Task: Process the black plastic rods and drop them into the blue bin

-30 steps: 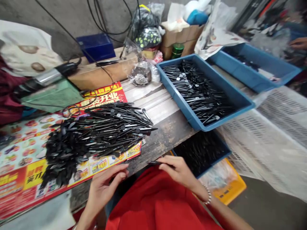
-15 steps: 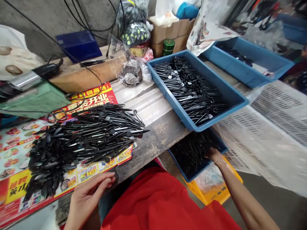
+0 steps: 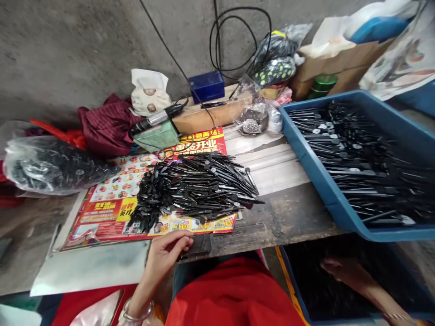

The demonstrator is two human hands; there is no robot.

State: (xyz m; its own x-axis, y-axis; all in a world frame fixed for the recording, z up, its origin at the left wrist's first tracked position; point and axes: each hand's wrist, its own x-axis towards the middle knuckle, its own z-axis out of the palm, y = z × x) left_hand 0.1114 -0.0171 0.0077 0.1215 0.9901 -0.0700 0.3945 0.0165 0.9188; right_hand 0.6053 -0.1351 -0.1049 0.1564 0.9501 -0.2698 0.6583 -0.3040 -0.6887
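My left hand [image 3: 170, 249] rests at the table's front edge, fingers curled together with the thumb alongside; I see nothing held. Beside its fingertips lies a small dark block [image 3: 201, 243]. Just beyond is a heap of thin black pointed pieces [image 3: 197, 185] with flat, leaf-like ends bunched to the left. Down at the right, my right hand [image 3: 346, 270] reaches into a lower blue bin [image 3: 295, 290] of dark pieces; its fingers are dim and blurred. Above that bin, a blue tray [image 3: 316, 181] on the table holds many similar black pieces with round heads.
Printed flyers [image 3: 102, 226] lie under the heap. Behind stand a green box [image 3: 158, 136] with a silver-black tool on it, a cardboard strip [image 3: 200, 118] and a dark blue box [image 3: 207, 86]. A plastic bag of black pieces [image 3: 57, 165] sits at left. Cables hang along the wall.
The view has swung left, bringing the bag and maroon cloth into sight. My right hand stays in the lower bin; my left hand keeps its place at the table edge.
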